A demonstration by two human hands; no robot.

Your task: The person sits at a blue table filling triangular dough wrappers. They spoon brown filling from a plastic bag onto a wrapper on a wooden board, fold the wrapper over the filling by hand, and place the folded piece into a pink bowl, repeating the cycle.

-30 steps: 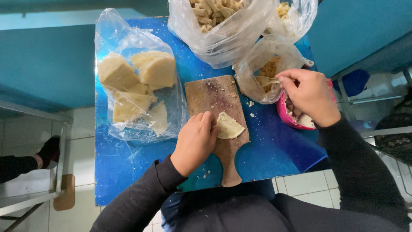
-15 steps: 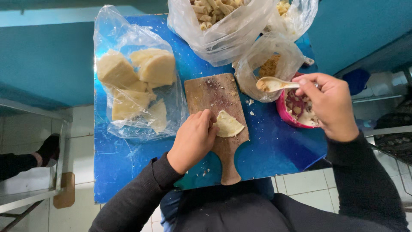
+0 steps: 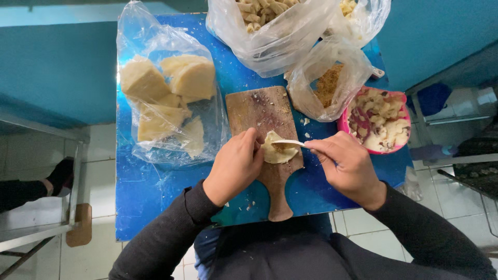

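Spoon in right hand grip, tip over dough.

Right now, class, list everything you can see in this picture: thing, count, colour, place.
table: one, blue, centre
cutting board: one, brown wood, mid-table
dough disc: one, pale, on the board
spoon: one, light, over the dough
bag of dough blocks: one, clear, left
bag of shaped pieces: one, clear, top
bag of crumbs: one, clear, right of board
bowl: one, pink, right
left hand: on the dough
right hand: holding the spoon
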